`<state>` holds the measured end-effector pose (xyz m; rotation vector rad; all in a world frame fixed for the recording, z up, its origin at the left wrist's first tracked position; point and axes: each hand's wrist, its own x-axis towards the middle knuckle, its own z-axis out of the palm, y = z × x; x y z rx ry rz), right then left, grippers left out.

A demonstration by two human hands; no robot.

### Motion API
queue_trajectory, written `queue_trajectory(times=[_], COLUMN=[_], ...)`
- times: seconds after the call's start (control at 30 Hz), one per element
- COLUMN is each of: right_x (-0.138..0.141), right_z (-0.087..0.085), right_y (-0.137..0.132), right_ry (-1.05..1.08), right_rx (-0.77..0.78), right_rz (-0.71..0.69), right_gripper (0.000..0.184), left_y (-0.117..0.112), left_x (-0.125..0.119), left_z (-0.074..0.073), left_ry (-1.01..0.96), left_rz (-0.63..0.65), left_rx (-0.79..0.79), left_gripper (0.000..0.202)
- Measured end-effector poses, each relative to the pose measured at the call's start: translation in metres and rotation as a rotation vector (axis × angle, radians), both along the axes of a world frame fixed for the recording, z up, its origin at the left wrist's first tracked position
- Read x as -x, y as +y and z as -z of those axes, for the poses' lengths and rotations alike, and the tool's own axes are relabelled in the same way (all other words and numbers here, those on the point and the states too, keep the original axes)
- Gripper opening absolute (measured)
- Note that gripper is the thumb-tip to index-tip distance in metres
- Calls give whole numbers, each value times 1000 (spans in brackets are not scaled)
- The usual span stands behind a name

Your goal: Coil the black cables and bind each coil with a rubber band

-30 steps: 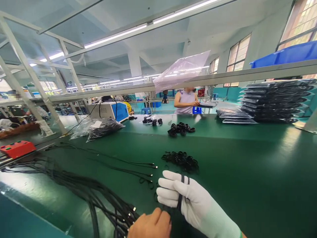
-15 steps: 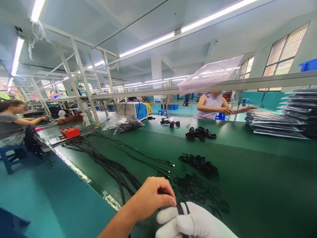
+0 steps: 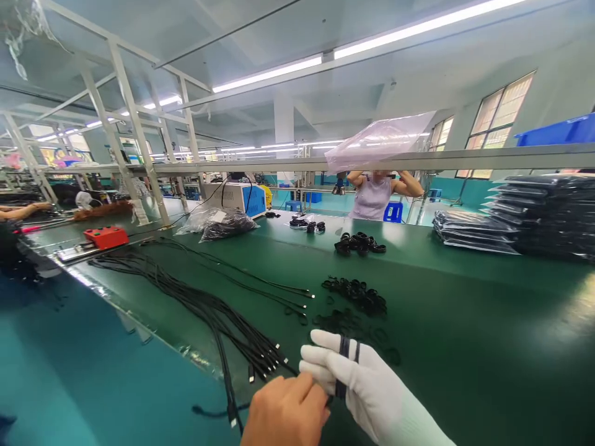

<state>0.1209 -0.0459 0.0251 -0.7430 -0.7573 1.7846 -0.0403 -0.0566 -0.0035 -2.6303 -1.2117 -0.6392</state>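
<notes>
My bare left hand (image 3: 286,409) is closed at the bottom centre, touching the fingers of my right hand. A black cable (image 3: 218,411) runs along the table into its left side; the grip itself is mostly hidden. My right hand (image 3: 367,384), in a white glove, has its fingers stretched out to the left, with black bands (image 3: 344,347) looped around them. Left of my hands lies a bundle of black cables (image 3: 209,310) with metal-tipped plugs. Loose black rings (image 3: 341,322) are scattered just beyond the glove.
Two piles of black rings or coils (image 3: 357,296) (image 3: 357,243) sit further back. Beyond are a bagged bundle (image 3: 227,224), a blue-and-white machine (image 3: 237,199) and a red box (image 3: 106,236). Stacked flat bags (image 3: 474,232) stand at right. A co-worker (image 3: 374,195) is across the table.
My left hand has moved down and turned, its knuckles now upward. The gloved fingers have straightened, showing the black bands. The view has swung right; the co-worker's arms have risen toward the head.
</notes>
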Motion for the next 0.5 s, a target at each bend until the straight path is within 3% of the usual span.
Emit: queue_trajectory(times=[0.13, 0.2, 0.27, 0.37, 0.5], right_x=[-3, 0, 9, 23, 30], right_z=[12, 18, 20, 16, 6], right_y=[-10, -13, -15, -20, -22], right_ry=[-18, 59, 107, 271, 417], right_rx=[-101, -102, -62, 55, 86], right_rz=[-432, -596, -661, -689, -533], right_gripper=[39, 38, 34, 28, 34], left_y=[6, 11, 17, 26, 28], left_x=[7, 16, 23, 28, 22], left_z=[-42, -60, -71, -70, -44], left_ry=[-91, -187, -305, -513, -835], left_rz=[171, 158, 151, 161, 138], left_rx=[172, 368, 620, 986, 1140], left_gripper=[9, 10, 11, 15, 26])
